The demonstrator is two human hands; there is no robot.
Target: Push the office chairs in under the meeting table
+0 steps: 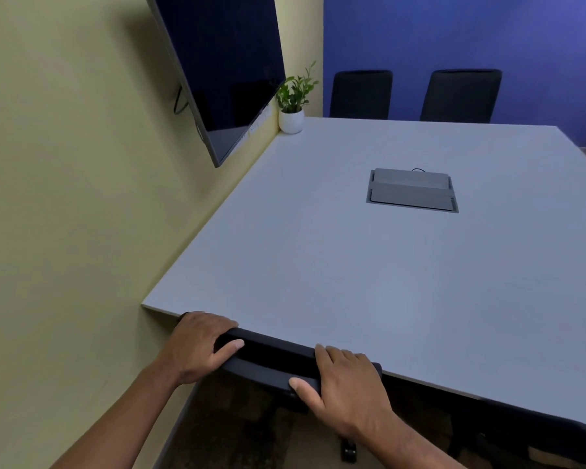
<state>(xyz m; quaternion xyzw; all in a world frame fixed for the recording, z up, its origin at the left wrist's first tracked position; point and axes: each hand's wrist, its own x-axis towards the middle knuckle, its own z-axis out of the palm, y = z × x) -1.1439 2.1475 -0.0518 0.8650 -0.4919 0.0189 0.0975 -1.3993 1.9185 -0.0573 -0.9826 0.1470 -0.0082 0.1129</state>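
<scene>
A black office chair [271, 358] stands at the near edge of the grey meeting table [335, 265], its backrest top touching the table's edge. My left hand [198, 345] grips the left end of the backrest top. My right hand [344, 384] grips its right end. The seat is hidden under the table. Two more black chairs [361, 94] [460, 96] stand at the far side, their backs close against the table. Part of another dark chair [535, 431] shows at the near right edge.
A wall-mounted screen [224, 69] hangs over the table's left side on the yellow wall. A potted plant [293, 103] sits at the far left corner. A grey cable box [411, 191] is set into the tabletop. A chair castor [348, 450] shows on the floor.
</scene>
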